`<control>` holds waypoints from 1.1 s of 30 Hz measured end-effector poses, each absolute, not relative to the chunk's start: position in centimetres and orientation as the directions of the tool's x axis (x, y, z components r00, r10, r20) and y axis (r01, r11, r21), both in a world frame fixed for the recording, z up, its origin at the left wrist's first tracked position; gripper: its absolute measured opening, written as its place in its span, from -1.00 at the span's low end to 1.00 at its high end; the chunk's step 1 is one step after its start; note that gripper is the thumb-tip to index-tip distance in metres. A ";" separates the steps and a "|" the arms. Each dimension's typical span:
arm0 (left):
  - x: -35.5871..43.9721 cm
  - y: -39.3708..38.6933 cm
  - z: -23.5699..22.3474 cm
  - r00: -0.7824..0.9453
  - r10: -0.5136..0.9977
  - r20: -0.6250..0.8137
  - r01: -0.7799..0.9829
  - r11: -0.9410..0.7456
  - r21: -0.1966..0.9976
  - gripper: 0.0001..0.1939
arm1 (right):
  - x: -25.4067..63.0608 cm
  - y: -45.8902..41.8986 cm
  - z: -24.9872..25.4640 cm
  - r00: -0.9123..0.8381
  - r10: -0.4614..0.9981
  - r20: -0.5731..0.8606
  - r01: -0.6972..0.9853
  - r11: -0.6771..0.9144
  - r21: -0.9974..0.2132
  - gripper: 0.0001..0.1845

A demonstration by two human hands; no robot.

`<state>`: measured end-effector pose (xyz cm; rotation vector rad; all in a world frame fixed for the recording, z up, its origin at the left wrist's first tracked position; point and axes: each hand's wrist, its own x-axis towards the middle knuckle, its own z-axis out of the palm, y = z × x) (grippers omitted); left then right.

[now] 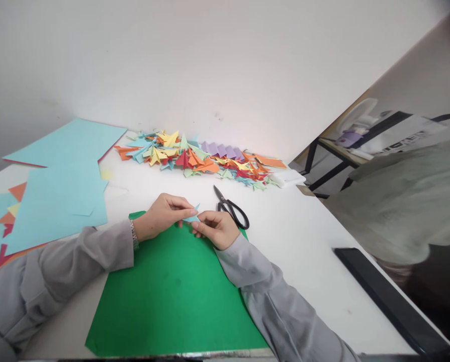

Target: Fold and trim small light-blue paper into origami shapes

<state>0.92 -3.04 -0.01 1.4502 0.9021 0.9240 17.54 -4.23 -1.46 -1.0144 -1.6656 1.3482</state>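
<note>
Between my two hands is a small folded piece of light blue paper (pixel 191 218), with a pointed tip sticking up. My left hand (pixel 167 213) pinches its left side between thumb and fingers. On the other side, my right hand (pixel 217 228) has thumb and fingers closed on it too. Both hands are above the far part of a green mat (pixel 175 296). Black-handled scissors (pixel 232 207) lie on the white table just beyond my right hand, their blades pointing away. My fingers cover part of the folded paper.
Along the wall lies a long heap of colourful folded paper shapes (pixel 194 158). Large light blue sheets (pixel 66 196) spread over the table's left side, with orange and red pieces (pixel 18 191) among them. A black bar (pixel 383 296) runs along the right edge, near grey-green cloth (pixel 401 201).
</note>
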 end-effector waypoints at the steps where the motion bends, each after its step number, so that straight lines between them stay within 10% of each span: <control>1: 0.9 -3.0 0.0 0.387 0.920 0.055 0.034 -0.074 0.997 -0.80 | 17.5 -4.2 -1.5 -0.389 0.918 0.073 0.122 0.130 -0.984 -0.69; 33: 1.3 -3.1 0.5 0.318 0.948 0.004 0.027 -0.013 1.000 -0.65 | 17.1 -4.5 -1.1 -0.379 0.924 0.061 0.167 0.134 -0.977 -0.66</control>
